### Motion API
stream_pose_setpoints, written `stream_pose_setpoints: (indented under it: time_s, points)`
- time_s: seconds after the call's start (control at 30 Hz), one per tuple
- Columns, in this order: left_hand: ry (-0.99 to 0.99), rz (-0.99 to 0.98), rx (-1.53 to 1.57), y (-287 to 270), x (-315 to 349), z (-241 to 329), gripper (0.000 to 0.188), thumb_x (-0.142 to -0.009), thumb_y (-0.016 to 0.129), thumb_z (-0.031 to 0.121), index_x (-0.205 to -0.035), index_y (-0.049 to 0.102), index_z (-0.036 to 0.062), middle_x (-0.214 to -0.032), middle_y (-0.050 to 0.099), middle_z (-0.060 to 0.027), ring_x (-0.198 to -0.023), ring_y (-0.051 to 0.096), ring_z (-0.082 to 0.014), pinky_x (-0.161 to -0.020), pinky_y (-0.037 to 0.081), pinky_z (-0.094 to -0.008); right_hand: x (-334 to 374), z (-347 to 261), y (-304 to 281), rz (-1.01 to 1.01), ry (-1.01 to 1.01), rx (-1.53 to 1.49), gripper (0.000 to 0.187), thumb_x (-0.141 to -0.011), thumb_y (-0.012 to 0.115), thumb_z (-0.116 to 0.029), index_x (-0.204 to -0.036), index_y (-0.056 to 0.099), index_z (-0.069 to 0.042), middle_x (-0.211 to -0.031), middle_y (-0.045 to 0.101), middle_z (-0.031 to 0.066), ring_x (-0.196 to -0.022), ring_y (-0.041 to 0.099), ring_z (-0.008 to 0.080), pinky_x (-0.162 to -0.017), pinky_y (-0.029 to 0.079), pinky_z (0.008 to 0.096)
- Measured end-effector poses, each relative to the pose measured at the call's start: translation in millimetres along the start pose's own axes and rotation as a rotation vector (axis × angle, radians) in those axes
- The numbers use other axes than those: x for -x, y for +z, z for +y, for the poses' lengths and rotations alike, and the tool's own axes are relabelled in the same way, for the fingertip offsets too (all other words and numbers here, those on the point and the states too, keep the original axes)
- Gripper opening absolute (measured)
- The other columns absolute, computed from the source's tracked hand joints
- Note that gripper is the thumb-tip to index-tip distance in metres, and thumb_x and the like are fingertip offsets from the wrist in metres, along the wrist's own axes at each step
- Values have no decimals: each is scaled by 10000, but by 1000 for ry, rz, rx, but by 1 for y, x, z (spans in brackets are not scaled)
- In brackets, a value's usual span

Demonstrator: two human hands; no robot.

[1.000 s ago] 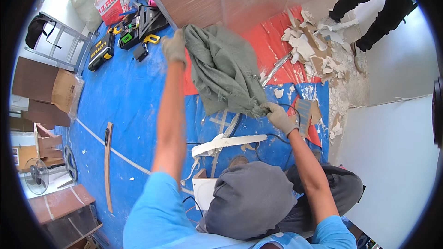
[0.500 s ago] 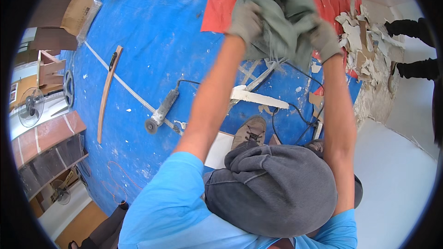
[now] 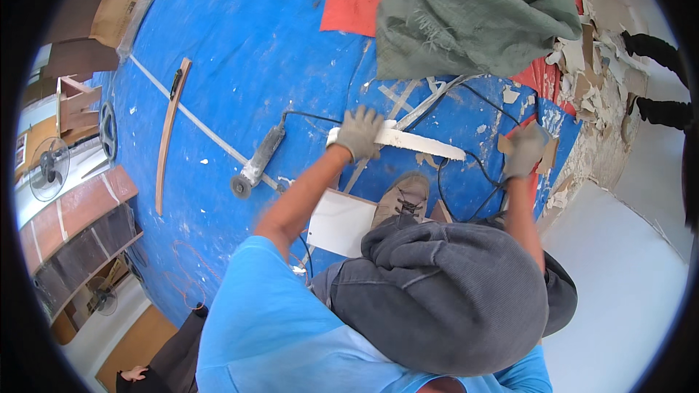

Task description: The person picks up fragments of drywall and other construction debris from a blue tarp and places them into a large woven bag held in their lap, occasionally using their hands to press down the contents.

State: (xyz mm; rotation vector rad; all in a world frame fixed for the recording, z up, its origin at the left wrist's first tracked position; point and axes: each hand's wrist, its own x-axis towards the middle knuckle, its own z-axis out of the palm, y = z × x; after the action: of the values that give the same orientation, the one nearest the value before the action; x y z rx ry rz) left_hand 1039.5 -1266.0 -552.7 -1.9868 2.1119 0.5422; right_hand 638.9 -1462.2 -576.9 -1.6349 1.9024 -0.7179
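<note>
My left hand, in a pale work glove, lies over the left part of a white, rough-edged strip, its fingers stretched out. The gloved right hand is over the floor at the right, beside a brown scrap and a red edge; motion smears its fingers. Beyond both hands a grey-green cloth is spread in folds over red sheeting. An angle grinder rests on the floor left of my left hand, its cord running toward the strip.
Blue sheeting covers the floor. A long wooden strip lies left, and a white board lies by my shoe. Black cable loops between the hands. Peeled scraps heap along the right, near another person's dark-clothed legs.
Both hands have let go of the grey-green cloth, which now lies spread out. They have come back nearer to me, the left onto the white strip, the right beside the cable.
</note>
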Motion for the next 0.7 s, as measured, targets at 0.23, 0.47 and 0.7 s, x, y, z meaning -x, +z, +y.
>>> stream_pose_setpoints:
  time_s: [0.23,0.47,0.7]
  points:
    - [-126,-86,126,-9,18,27,266,-918,602,145,-1154,696,64,-1114,702,-142,-1178,623,-305,-1062,404,-511,137,-157,75,-670,-808,543,906,-739,827,-246,-1537,423,-105,-1590,374,179,-1494,311,398,-1226,227,585]
    - [-147,7,87,-96,63,37,151,-889,611,125,-1021,665,74,-1015,699,-118,-1061,659,-281,-1015,437,-462,109,-218,42,-847,-1065,444,850,-736,812,-247,-1514,476,-175,-1570,420,128,-1488,331,360,-1225,233,570]
    - [61,96,-78,-194,78,57,152,-821,630,97,-970,643,74,-943,676,-119,-959,661,-298,-929,471,-431,40,-263,31,-737,-1084,621,605,-829,754,-286,-1408,587,-242,-1335,607,98,-1250,570,317,-1056,419,516]
